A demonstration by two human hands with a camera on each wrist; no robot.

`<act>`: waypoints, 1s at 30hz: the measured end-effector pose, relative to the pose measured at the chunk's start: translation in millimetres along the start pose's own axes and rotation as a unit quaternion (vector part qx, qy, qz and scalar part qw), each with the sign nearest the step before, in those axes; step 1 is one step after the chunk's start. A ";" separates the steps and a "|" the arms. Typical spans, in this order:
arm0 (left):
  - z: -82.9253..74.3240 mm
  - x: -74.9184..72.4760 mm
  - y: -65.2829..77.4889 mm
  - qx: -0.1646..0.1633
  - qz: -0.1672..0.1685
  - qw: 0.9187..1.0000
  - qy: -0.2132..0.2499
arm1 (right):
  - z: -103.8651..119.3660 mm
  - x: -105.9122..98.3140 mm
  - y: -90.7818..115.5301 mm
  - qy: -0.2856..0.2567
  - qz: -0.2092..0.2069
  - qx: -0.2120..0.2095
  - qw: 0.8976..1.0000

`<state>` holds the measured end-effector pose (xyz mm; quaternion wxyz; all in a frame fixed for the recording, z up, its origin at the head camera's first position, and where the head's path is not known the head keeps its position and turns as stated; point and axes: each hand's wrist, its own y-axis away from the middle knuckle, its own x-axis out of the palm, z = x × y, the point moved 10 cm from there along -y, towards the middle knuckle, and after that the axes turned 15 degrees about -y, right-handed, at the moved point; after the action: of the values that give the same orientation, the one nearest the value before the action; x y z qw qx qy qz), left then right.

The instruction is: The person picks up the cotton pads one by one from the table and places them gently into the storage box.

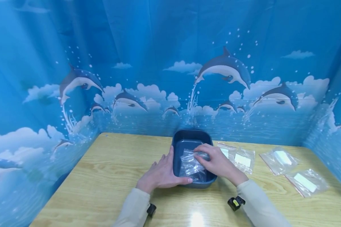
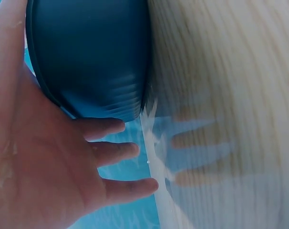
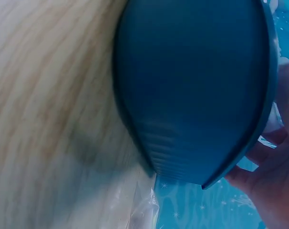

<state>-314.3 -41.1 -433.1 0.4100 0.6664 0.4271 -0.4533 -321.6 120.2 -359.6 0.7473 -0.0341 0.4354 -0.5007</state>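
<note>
A dark blue plastic bin [image 1: 193, 184] stands on the table, with several clear plastic bags [image 1: 191, 165] inside. My left hand [image 1: 164, 173] lies against the bin's left side, thumb along the front rim; in the left wrist view, its fingers [image 2: 118, 150] are straight and spread beside the wall. Over the bin's right rim reaches my right hand [image 1: 216, 159], thumb and fingers pinching the upper edge of a clear bag. The right wrist view shows the bin's outer wall [image 3: 192, 90], which covers the fingertips and the bag, with part of the right hand [image 3: 273, 171] beyond the rim.
Right of the bin, several clear zip bags with white labels lie on the wooden table [image 1: 108, 176], among them a bag [image 1: 244, 159] near the bin and another bag [image 1: 307, 183] farther right. A blue dolphin-print curtain [image 1: 159, 78] surrounds the table's back and sides.
</note>
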 end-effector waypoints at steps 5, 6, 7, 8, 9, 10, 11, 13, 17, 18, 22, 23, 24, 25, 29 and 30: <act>-0.3 0.6 -0.1 -0.003 0.003 1.000 -0.001 | -3.4 0.0 5.9 0.022 0.009 0.015 1.000; -0.1 0.7 -0.3 -0.004 0.003 1.000 -0.001 | -3.6 -2.9 7.6 0.025 0.003 0.017 1.000; 0.0 0.7 -0.5 -0.004 0.003 1.000 0.000 | -3.9 -6.3 9.2 0.025 -0.002 0.018 1.000; 0.2 0.9 -0.8 -0.004 0.003 1.000 0.000 | -4.5 -10.4 11.2 0.026 -0.009 0.021 0.999; 0.1 0.6 -0.8 -0.003 0.001 1.000 0.002 | -5.5 -14.7 13.3 0.026 -0.015 0.023 0.999; 0.0 0.4 -0.9 -0.003 0.000 1.000 0.002 | -6.6 -19.3 15.4 0.027 -0.021 0.025 0.999; -0.1 0.0 -1.0 -0.001 -0.002 1.000 0.003 | -8.2 -24.0 17.8 0.027 -0.027 0.028 0.999; -0.4 -0.1 -1.0 0.002 -0.004 1.000 0.005 | -11.5 -33.9 22.6 0.030 -0.042 0.030 0.998; -0.5 -0.9 -0.4 0.007 -0.007 1.000 0.008 | -17.0 -54.2 33.2 0.042 -0.073 0.024 0.996; -0.4 -1.0 -0.1 0.008 -0.008 1.000 0.009 | -18.6 -59.1 36.1 0.049 -0.080 0.024 0.995; 0.2 -0.8 0.8 0.008 -0.007 1.000 0.010 | -27.0 -77.0 48.3 0.064 -0.099 0.036 0.992; 0.2 -0.9 0.9 0.008 -0.006 1.000 0.011 | -29.7 -81.1 51.5 0.069 -0.101 0.045 0.991; 0.0 -1.0 0.9 0.009 -0.007 1.000 0.011 | -33.0 -84.8 54.8 0.070 -0.103 0.055 0.991; 0.1 -1.0 0.8 0.009 -0.007 1.000 0.010 | -35.2 -88.4 57.6 0.071 -0.105 0.062 0.990; -0.5 -1.0 0.7 0.009 -0.005 1.000 0.010 | -46.4 -100.3 68.4 0.072 -0.108 0.094 0.987; -0.7 -0.8 0.7 0.008 -0.004 1.000 0.010 | -50.2 -102.6 71.1 0.069 -0.108 0.103 0.986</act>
<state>-313.6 -40.8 -432.1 0.3981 0.6727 0.4301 -0.4517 -317.1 254.7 -362.0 0.6565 0.0308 0.4262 -0.6216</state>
